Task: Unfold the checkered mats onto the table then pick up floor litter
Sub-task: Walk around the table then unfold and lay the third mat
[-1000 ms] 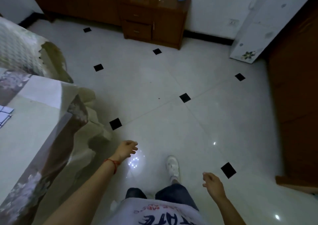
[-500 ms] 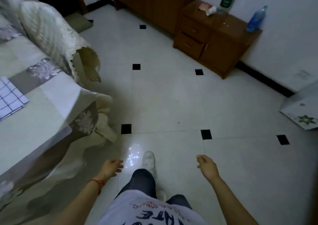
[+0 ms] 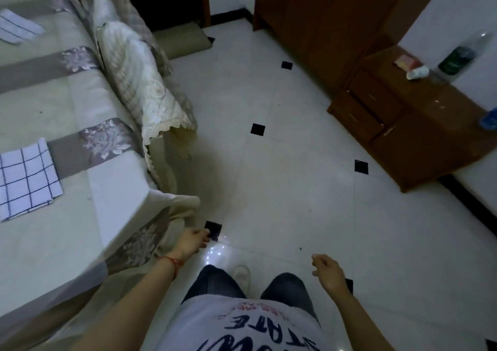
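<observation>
A white checkered mat with dark grid lines lies on the table at the left edge. A second checkered mat lies farther back on the same table, blurred. My left hand hangs near the table's corner, fingers loosely curled, holding nothing. My right hand hangs over the white floor, also loosely curled and empty. A small dark speck lies on the tile between my hands.
The table carries a pale floral cloth draping to the floor. A chair with a cream lace cover stands beside it. A brown cabinet with bottles and a cup stands at the right wall, a wardrobe behind.
The view has swung left, bringing the table and both mats into sight. I have stepped forward; both hands stay empty and low.
</observation>
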`<state>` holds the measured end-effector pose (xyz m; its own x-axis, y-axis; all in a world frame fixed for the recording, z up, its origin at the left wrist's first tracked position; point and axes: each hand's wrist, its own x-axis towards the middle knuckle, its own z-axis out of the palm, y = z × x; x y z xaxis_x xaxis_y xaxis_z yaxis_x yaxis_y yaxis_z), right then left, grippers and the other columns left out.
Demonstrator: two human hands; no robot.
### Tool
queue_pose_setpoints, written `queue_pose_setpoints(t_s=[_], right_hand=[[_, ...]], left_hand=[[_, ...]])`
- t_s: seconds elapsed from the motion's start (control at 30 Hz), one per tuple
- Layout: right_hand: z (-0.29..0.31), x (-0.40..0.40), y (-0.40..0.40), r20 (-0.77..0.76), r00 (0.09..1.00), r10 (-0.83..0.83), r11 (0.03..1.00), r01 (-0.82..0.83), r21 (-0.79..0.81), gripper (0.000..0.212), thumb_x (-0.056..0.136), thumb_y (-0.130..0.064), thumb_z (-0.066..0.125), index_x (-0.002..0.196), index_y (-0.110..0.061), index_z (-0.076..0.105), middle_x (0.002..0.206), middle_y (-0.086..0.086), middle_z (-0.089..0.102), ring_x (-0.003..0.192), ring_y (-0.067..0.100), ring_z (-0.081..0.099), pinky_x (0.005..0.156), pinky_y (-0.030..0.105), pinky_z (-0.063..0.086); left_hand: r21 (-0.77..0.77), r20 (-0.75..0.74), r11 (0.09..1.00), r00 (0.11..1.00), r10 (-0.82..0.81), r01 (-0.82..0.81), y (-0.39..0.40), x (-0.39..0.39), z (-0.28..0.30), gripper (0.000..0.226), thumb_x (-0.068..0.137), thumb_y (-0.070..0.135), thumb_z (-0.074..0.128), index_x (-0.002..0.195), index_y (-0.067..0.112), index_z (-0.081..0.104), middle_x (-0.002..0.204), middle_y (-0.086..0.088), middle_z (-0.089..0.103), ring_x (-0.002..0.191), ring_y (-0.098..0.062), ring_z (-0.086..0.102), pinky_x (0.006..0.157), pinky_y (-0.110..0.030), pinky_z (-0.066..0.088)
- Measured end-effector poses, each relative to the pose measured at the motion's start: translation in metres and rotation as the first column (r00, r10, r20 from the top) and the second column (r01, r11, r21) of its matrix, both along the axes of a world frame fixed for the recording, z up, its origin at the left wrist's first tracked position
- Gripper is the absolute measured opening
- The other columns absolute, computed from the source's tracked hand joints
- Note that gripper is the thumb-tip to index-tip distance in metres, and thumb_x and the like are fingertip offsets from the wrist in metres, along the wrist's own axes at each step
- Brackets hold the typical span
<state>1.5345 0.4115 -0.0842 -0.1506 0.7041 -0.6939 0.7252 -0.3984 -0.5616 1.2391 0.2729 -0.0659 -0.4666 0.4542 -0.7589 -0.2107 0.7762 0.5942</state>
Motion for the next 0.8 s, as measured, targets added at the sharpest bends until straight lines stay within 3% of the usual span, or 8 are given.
queue_pose_setpoints(t_s=[0.1, 0.17, 0.23, 0.33, 0.4, 0.6, 0.73, 0.8], right_hand=[[-0.003, -0.023, 0.035, 0.014, 0.996, 0.085, 0.996, -0.084, -0.017, 0.033, 0.096, -0.024, 0.042, 0.107, 0.001, 0.059, 0.086, 0.003, 0.055, 0.086, 0.026, 0.056, 0.075, 0.028, 0.041], [-0.006, -0.043, 0.06, 0.023, 0.987, 0.157, 0.987, -0.157, -0.028, 0.033, 0.096, -0.024, 0.042, 0.108, 0.002, 0.059, 0.086, 0.004, 0.056, 0.086, 0.027, 0.057, 0.08, 0.029, 0.042], [-0.008, -0.066, 0.087, 0.013, 0.97, 0.241, 0.97, -0.241, -0.03, 0.033, 0.096, -0.024, 0.043, 0.108, 0.001, 0.06, 0.089, 0.006, 0.057, 0.086, 0.027, 0.057, 0.077, 0.028, 0.042], [-0.004, -0.11, 0.128, -0.023, 0.923, 0.385, 0.922, -0.386, -0.018, 0.024, 0.096, -0.026, 0.042, 0.104, -0.01, 0.059, 0.095, 0.006, 0.059, 0.086, 0.025, 0.058, 0.063, 0.022, 0.04], [0.001, -0.144, 0.154, -0.04, 0.862, 0.505, 0.863, -0.506, -0.01, 0.019, 0.096, -0.026, 0.041, 0.101, -0.014, 0.056, 0.097, 0.006, 0.059, 0.087, 0.024, 0.058, 0.062, 0.018, 0.038], [0.015, -0.253, 0.203, -0.066, 0.62, 0.782, 0.623, -0.78, 0.048, 0.022, 0.096, -0.027, 0.041, 0.105, -0.014, 0.056, 0.099, 0.005, 0.058, 0.09, 0.024, 0.058, 0.077, 0.026, 0.039], [0.016, -0.31, 0.19, -0.064, 0.449, 0.891, 0.452, -0.89, 0.058, 0.03, 0.096, -0.028, 0.041, 0.111, -0.008, 0.058, 0.1, 0.007, 0.06, 0.093, 0.026, 0.06, 0.079, 0.027, 0.039], [0.018, -0.33, 0.171, -0.08, 0.375, 0.924, 0.379, -0.923, 0.059, 0.029, 0.095, -0.027, 0.043, 0.104, -0.005, 0.061, 0.1, 0.013, 0.063, 0.094, 0.031, 0.062, 0.077, 0.028, 0.04]], left_hand=[[0.064, -0.023, 0.995, 0.997, 0.077, -0.075, 0.043, -0.019, 0.015, 0.018, 0.094, 0.01, 0.042, 0.098, 0.001, 0.058, 0.08, -0.011, 0.058, 0.065, -0.015, 0.052, 0.048, -0.019, 0.046], [0.07, -0.026, 0.988, 0.99, 0.141, -0.139, 0.06, -0.032, 0.018, 0.022, 0.093, 0.014, 0.044, 0.1, 0.0, 0.059, 0.085, -0.013, 0.06, 0.067, -0.016, 0.052, 0.051, -0.02, 0.045], [0.064, -0.014, 0.978, 0.979, 0.202, -0.201, 0.066, -0.04, 0.018, 0.022, 0.093, 0.014, 0.044, 0.098, 0.001, 0.061, 0.085, -0.011, 0.059, 0.067, -0.015, 0.052, 0.056, -0.021, 0.04], [0.082, -0.012, 0.939, 0.942, 0.336, -0.334, 0.063, -0.045, 0.018, 0.019, 0.093, 0.01, 0.043, 0.082, 0.003, 0.057, 0.071, -0.005, 0.054, 0.061, -0.013, 0.049, 0.05, -0.016, 0.041], [0.074, -0.028, 0.9, 0.901, 0.433, -0.43, 0.053, -0.042, 0.016, 0.022, 0.093, 0.012, 0.043, 0.078, 0.007, 0.059, 0.073, -0.006, 0.057, 0.064, -0.014, 0.052, 0.056, -0.021, 0.041], [0.009, -0.039, 0.681, 0.68, 0.732, -0.733, 0.022, -0.015, 0.011, 0.022, 0.094, 0.016, 0.043, 0.078, 0.015, 0.058, 0.084, -0.009, 0.06, 0.072, -0.02, 0.055, 0.061, -0.026, 0.039], [-0.026, -0.022, 0.48, 0.48, 0.877, -0.877, 0.003, 0.009, 0.012, 0.02, 0.094, 0.018, 0.044, 0.098, 0.006, 0.059, 0.094, -0.013, 0.062, 0.086, -0.027, 0.057, 0.067, -0.028, 0.041], [-0.03, -0.035, 0.404, 0.405, 0.914, -0.914, -0.006, 0.019, 0.015, 0.025, 0.094, 0.019, 0.043, 0.105, 0.003, 0.059, 0.098, -0.015, 0.062, 0.089, -0.027, 0.057, 0.073, -0.031, 0.042]])
